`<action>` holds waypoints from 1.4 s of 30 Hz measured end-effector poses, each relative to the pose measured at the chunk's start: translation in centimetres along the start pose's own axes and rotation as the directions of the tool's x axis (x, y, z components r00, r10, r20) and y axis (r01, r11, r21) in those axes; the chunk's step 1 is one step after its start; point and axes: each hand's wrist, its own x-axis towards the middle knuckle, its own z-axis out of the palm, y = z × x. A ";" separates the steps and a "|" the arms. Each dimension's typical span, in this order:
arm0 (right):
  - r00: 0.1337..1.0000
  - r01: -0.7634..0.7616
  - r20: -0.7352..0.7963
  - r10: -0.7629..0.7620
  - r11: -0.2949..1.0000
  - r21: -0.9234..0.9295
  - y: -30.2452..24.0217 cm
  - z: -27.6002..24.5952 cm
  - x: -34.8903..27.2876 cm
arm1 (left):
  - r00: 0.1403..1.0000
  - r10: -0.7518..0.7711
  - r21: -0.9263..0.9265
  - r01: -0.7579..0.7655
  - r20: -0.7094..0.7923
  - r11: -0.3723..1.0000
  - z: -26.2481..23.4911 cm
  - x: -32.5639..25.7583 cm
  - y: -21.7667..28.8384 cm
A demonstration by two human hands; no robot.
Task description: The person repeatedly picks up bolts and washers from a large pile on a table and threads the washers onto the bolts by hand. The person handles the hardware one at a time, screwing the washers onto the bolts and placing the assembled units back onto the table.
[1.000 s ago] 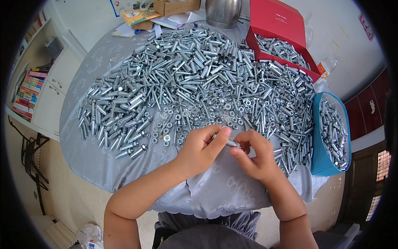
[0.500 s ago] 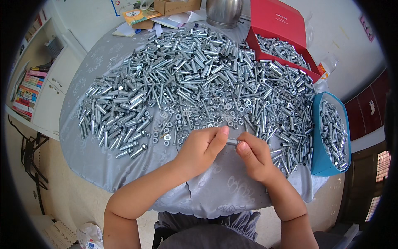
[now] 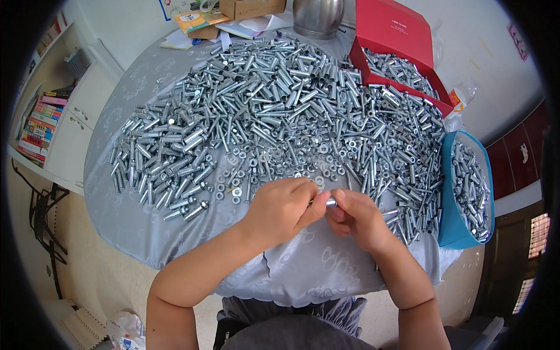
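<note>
Both of my hands meet over the near part of the table, fingers closed around a silvery expansion bolt (image 3: 332, 202). Only its shiny round end shows; the fingers cover the rest. My left hand (image 3: 280, 211) grips it from the left, thumb pointing toward the exposed end. My right hand (image 3: 360, 217) pinches it from the right with thumb and bent fingers. Just beyond the hands lie loose washers and nuts (image 3: 297, 166). Behind these spreads a large heap of metal sleeves and bolts (image 3: 274, 87). Assembled expansion bolts (image 3: 186, 175) lie at the heap's left.
A teal bin (image 3: 452, 227) full of bolts stands at the table's right edge. Behind it sits an open red box (image 3: 402, 90) with more metal parts. A steel pot (image 3: 318, 18), a cardboard box (image 3: 251, 8) and papers occupy the back. A grey cloth (image 3: 326, 262) covers the table.
My hands have come closer together, and the fingers now hide most of the bolt that showed between them. The right fingers have curled further under it.
</note>
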 end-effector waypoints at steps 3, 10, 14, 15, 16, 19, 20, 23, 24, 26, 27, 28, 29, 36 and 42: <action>0.997 -0.081 0.004 0.081 0.994 0.075 -0.3 0.0 -0.1 | 0.998 0.056 0.034 -0.057 0.019 0.998 -0.1 0.1 -0.1; 0.988 -0.151 -0.010 0.152 0.984 0.091 -0.6 0.1 -0.4 | 0.972 0.231 0.131 -0.224 -0.043 0.966 0.4 0.2 -1.0; 0.988 -0.153 -0.006 0.154 0.985 0.083 -0.7 0.0 -0.5 | 0.968 0.247 0.131 -0.249 0.035 0.960 -0.3 0.1 -0.7; 0.989 -0.148 -0.006 0.149 0.986 0.081 -0.7 0.0 -0.5 | 0.971 0.236 0.124 -0.238 0.030 0.963 -0.2 0.0 -0.7; 0.989 -0.143 -0.009 0.144 0.987 0.079 -0.7 0.0 -0.6 | 0.974 0.225 0.116 -0.226 0.024 0.967 -0.2 0.0 -0.7; 0.995 -0.086 -0.043 0.088 0.995 0.046 -0.7 0.3 -0.6 | 0.981 0.192 0.044 -0.191 -0.011 0.980 -0.2 0.2 -0.5; 0.998 -0.046 -0.052 0.048 0.998 0.034 -0.6 0.3 -0.6 | 0.993 0.117 -0.003 -0.117 -0.014 0.993 -0.1 0.2 -0.4; 0.997 0.052 -0.065 -0.050 0.998 0.031 -0.3 0.3 -0.6 | 0.985 -0.170 -0.280 0.164 0.000 0.946 0.0 0.1 -0.3; 0.996 0.071 -0.065 -0.067 0.996 0.055 -0.4 0.2 -0.7 | 0.954 -0.298 -0.453 0.280 0.033 0.846 -0.1 0.0 -0.3; 0.991 0.113 -0.086 -0.104 0.989 0.101 -0.6 -0.1 -0.8 | 0.846 -0.526 -0.686 0.430 0.081 0.587 -0.5 0.6 0.0; 0.987 0.135 -0.105 -0.123 0.983 0.121 -0.6 -0.2 -0.7 | 0.795 -0.605 -0.754 0.424 0.044 0.502 -1.0 1.0 -0.3; 0.982 0.159 -0.128 -0.142 0.977 0.141 -0.6 -0.5 -0.7 | 0.734 -0.679 -0.816 0.404 0.019 0.414 -1.7 1.5 -0.9; 0.974 0.167 -0.177 -0.140 0.975 0.148 -0.7 -0.8 -0.6 | 0.665 -0.747 -0.871 0.369 0.004 0.324 -2.4 1.9 -1.5; 0.940 0.176 -0.333 -0.078 0.946 0.273 -1.4 -2.2 -0.2 | 0.478 -0.833 -0.958 -0.079 -0.278 0.274 -6.8 2.6 -6.8; 0.951 0.159 -0.302 -0.068 0.943 0.291 -1.3 -2.2 -0.1 | 0.536 -0.797 -0.915 -0.399 -0.280 0.053 -8.8 0.7 -10.4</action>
